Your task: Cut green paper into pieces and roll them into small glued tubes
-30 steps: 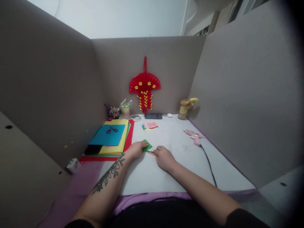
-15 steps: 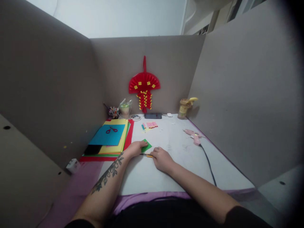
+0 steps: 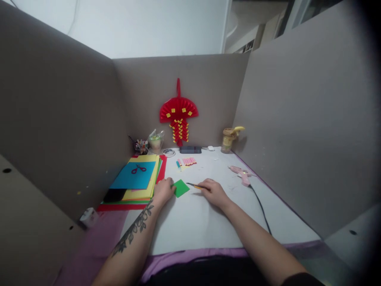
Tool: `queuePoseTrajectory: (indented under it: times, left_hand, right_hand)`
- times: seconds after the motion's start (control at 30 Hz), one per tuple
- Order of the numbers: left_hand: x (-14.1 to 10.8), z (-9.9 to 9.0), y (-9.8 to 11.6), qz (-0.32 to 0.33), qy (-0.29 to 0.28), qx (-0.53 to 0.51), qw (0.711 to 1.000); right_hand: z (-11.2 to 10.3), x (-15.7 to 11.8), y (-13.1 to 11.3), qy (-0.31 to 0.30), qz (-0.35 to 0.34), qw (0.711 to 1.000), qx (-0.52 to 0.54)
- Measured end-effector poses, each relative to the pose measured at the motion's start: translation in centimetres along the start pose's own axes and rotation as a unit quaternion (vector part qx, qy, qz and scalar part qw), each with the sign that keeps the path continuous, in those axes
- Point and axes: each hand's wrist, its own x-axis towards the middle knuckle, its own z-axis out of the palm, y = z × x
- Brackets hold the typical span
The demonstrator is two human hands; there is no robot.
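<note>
A small green paper square (image 3: 181,188) lies on the white tabletop, turned like a diamond. At its left corner are the closed fingers of my left hand (image 3: 164,191), pinching or pressing the edge. My right hand (image 3: 214,192) is closed around a slim craft knife (image 3: 197,186) with a yellow-orange and dark body. The knife's dark tip points left and sits just off the paper's right side. Behind the square, a row of small pink paper rolls (image 3: 189,161) lies beside a blue piece (image 3: 178,165).
At left, coloured paper sheets (image 3: 125,180) are stacked with red-handled scissors (image 3: 139,169) on top. A pink glue gun (image 3: 242,174) with a black cord lies at right. Cups, a white cable coil (image 3: 169,152) and a phone (image 3: 190,149) line the back. A red fan ornament (image 3: 179,111) hangs there.
My right hand has moved right and away with the knife, from the paper's lower edge to its right side. My left hand has shifted left, uncovering more of the green square. The view has tilted slightly.
</note>
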Motion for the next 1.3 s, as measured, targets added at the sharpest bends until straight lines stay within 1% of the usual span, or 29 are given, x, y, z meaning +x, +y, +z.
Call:
queuePoseTrajectory:
  times: [0.1,0.17,0.2,0.23,0.27,0.33,0.37,0.4,0.43,0.47,0.53,0.6,0.67,0.73,0.8,0.87,0.93,1.07,1.1,1.2,1.3]
  left_hand:
    - [0.4,-0.2,0.0,-0.029,-0.048,-0.008,0.998]
    - [0.6,-0.2,0.0,-0.029,-0.063,-0.025,0.997]
    - [0.6,-0.2,0.0,-0.018,-0.060,-0.034,0.997]
    - [0.5,-0.3,0.1,-0.001,-0.046,-0.046,0.998]
    - [0.5,-0.4,0.1,0.021,-0.020,-0.059,0.998]
    - [0.2,-0.8,0.4,0.068,0.057,-0.077,0.993]
    - [0.1,-1.0,0.6,0.087,0.094,-0.073,0.989]
    - [-0.1,-1.2,0.8,0.106,0.118,-0.056,0.986]
    - [-0.2,-1.4,1.0,0.125,0.125,-0.030,0.984]
    - [-0.4,-1.6,1.1,0.145,0.113,0.000,0.983]
    - [-0.6,-1.6,1.4,0.177,0.055,0.046,0.982]
    - [-0.8,-1.4,1.4,0.185,0.000,0.060,0.981]
    - [-0.9,-0.9,1.2,0.175,-0.026,0.050,0.983]
    - [-0.8,-0.5,0.8,0.178,-0.030,0.018,0.983]
    - [-0.6,-0.1,0.5,0.194,-0.027,-0.033,0.980]
    - [-0.4,0.2,0.4,0.206,-0.027,-0.082,0.975]
    - [-0.3,0.3,0.3,0.203,-0.019,-0.112,0.973]
    - [-0.2,0.4,-0.1,0.190,0.009,-0.113,0.975]
    - [-0.2,0.5,-0.3,0.190,0.002,-0.105,0.976]
    - [-0.1,0.8,-0.8,0.175,-0.044,-0.080,0.980]
    - [-0.1,1.1,-0.9,0.140,-0.068,-0.079,0.985]
  right_hand:
    - [0.1,0.3,0.5,0.027,0.036,0.999,0.022]
    - [0.2,0.3,0.6,0.026,0.036,0.998,0.034]
    - [0.3,0.3,0.5,0.026,0.034,0.998,0.038]
    - [0.3,0.3,0.5,0.026,0.032,0.998,0.042]
    - [0.3,0.3,0.6,0.030,0.030,0.998,0.045]
    - [0.3,0.3,0.8,0.047,0.036,0.997,0.047]
    - [0.3,0.4,0.9,0.062,0.046,0.996,0.046]
    - [0.3,0.4,1.2,0.080,0.057,0.994,0.043]
    - [0.2,0.4,1.4,0.098,0.070,0.992,0.037]
    - [0.2,0.5,1.6,0.113,0.082,0.990,0.030]
    - [0.2,0.5,2.0,0.122,0.100,0.987,0.012]
    - [0.2,0.6,2.1,0.101,0.109,0.989,-0.010]
    - [0.2,0.6,2.1,0.062,0.107,0.991,-0.042]
    - [0.3,0.6,1.8,0.015,0.097,0.991,-0.089]
    - [0.3,0.6,1.6,-0.025,0.093,0.985,-0.143]
    - [0.3,0.7,1.3,-0.052,0.098,0.976,-0.188]
    - [0.2,0.8,1.1,-0.068,0.105,0.968,-0.216]
    - [0.2,0.8,1.0,-0.081,0.106,0.964,-0.231]
    - [0.3,0.8,1.0,-0.082,0.105,0.964,-0.231]
    - [0.3,0.8,1.2,-0.081,0.109,0.962,-0.236]
    - [0.2,0.7,1.8,-0.057,0.140,0.954,-0.258]
